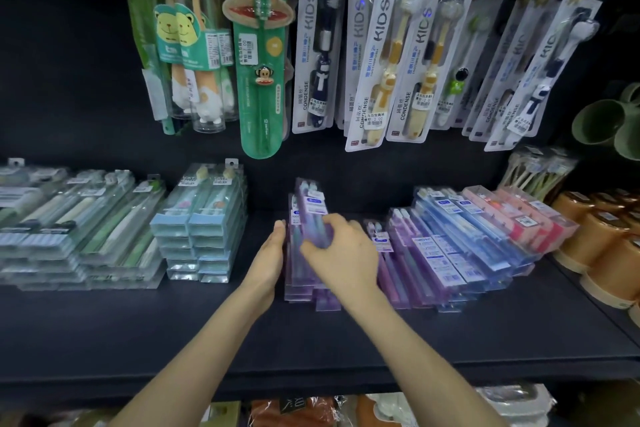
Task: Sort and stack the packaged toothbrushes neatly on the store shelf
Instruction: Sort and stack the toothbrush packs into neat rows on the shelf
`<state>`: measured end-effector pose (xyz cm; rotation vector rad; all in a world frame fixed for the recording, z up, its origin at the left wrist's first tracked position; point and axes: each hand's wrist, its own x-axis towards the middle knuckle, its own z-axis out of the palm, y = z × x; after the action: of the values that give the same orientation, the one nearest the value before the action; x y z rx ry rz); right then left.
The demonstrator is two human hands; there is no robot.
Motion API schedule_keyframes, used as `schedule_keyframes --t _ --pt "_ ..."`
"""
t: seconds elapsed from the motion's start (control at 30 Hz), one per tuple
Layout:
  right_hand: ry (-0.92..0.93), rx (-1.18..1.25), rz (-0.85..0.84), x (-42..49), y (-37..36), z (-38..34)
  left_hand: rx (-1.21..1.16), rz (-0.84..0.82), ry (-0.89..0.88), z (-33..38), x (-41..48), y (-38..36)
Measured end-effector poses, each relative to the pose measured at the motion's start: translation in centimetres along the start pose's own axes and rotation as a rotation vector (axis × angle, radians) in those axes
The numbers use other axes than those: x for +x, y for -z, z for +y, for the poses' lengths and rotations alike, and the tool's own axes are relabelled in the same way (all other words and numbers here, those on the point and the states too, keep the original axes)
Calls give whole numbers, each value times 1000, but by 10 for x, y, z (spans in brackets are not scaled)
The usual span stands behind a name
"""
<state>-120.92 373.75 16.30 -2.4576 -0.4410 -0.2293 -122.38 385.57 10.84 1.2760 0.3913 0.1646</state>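
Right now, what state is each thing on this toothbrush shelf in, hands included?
purple stack, lying flat, edges uneven.
top purple pack, tilted, far end raised.
left hand, fingers straight, pressed against the purple stack's left side.
right hand, fingers curled round the top purple pack.
light blue stacks, two side by side, squared up.
purple and blue packs, overlapping, fanned out.
KIDS toothbrushes, hanging, several askew.

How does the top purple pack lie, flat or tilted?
Tilted: the right hand holds the purple pack, its far end raised above the stack.
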Motion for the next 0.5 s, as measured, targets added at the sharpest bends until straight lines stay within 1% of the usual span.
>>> schedule_keyframes --t 0.07,0.13,0.23,0.3,0.37,0.4,0.43,0.5 --pt "15 -81 -2 0 -12 -8 -3 -36 3 4 -2 -1" --pt "43 -107 -6 1 -17 -8 -19 -49 2 6 -1 0" --pt "121 54 -60 0 -12 1 -41 -33 -8 6 0 2" --pt "152 123 -32 -1 -7 15 -3 -42 -10 6 -4 3" --pt "50 139 16 -2 -3 37 81 -47 -16 4 -8 5" --pt "-46 168 -10 -3 -1 48 100 -42 -17 3 -12 7" --pt "-155 242 -82 -5 0 57 105 -36 -14 2 -18 8" --pt "-327 550 -282 -12 -4 66 118 -28 -14 -2 -33 9"
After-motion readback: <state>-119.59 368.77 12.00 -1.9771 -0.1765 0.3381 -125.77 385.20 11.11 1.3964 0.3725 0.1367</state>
